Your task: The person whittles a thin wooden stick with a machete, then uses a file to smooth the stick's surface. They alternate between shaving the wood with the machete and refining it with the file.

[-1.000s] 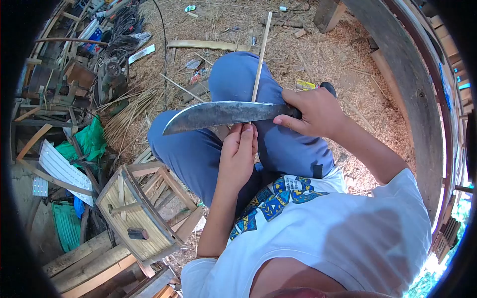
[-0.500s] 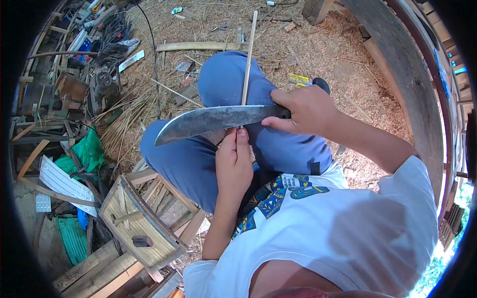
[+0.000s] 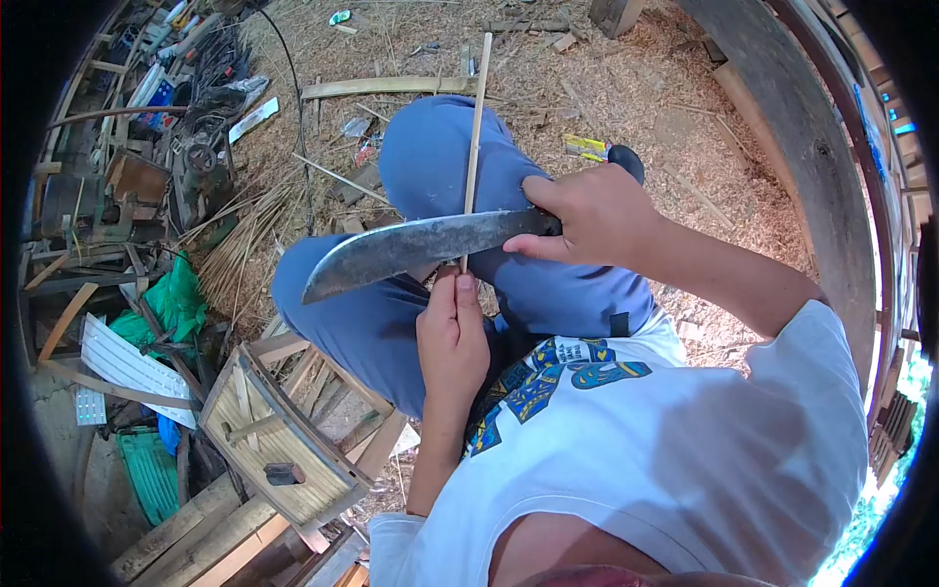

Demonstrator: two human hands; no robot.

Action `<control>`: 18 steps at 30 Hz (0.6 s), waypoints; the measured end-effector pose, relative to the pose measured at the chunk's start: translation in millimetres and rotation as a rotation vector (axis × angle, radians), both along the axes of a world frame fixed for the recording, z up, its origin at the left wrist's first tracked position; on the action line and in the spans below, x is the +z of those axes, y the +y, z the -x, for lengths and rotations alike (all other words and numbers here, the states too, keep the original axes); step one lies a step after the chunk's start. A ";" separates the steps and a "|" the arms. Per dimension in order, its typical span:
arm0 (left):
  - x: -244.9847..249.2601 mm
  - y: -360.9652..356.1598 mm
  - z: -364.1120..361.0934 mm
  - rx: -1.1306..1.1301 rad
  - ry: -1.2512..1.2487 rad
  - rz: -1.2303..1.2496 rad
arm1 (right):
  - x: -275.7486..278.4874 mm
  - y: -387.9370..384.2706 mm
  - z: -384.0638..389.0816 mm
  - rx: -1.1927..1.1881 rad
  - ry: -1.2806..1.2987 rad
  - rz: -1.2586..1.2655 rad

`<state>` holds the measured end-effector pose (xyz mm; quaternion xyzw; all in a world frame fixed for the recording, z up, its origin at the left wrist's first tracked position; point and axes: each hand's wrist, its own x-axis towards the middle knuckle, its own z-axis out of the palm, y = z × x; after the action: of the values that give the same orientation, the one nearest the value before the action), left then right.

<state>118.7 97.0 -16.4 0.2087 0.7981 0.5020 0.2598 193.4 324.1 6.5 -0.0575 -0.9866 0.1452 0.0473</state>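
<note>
My right hand [image 3: 597, 215] is closed around the handle of a machete [image 3: 416, 249], whose broad dark blade points left across my lap. Under the blade runs a thin wooden stick [image 3: 476, 127], its far end reaching past my knee. My left hand [image 3: 453, 333] pinches the near end of this stick between thumb and fingertips, just below the blade. The blade crosses the stick close to those fingertips and hides a short length of it. Both hands are over my legs in blue trousers [image 3: 352, 293].
Thin sticks [image 3: 245, 254] lie in a pile on the shavings-covered ground [image 3: 646, 108]. A wooden frame with a woven panel [image 3: 264, 440] stands at lower left. Scrap and a green bag [image 3: 176, 298] crowd the left side. A heavy beam [image 3: 822, 147] curves along the right.
The stick has slid down toward me, with my left hand drawn slightly lower and left. The machete and my right hand have shifted slightly left.
</note>
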 end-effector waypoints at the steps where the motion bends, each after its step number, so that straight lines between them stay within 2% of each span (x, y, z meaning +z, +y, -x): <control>1: -0.5 -2.2 -1.7 0.000 0.009 0.005 | -0.4 0.4 0.1 0.003 0.002 -0.002; 10: 4.9 -27.7 -18.5 0.023 -0.105 0.026 | -5.9 1.8 0.1 -0.005 0.041 0.013; 16: 9.5 -46.2 -28.1 0.024 -0.146 0.074 | -2.5 -0.5 -2.1 -0.032 -0.029 0.030; 18: 8.2 -62.9 -42.9 0.086 -0.229 0.070 | -13.7 7.7 0.8 -0.079 0.077 0.120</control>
<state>161.6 34.1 -8.2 0.1066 0.7884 0.5051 0.3346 192.6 331.8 -7.3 -0.0936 -0.9705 0.2042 0.0875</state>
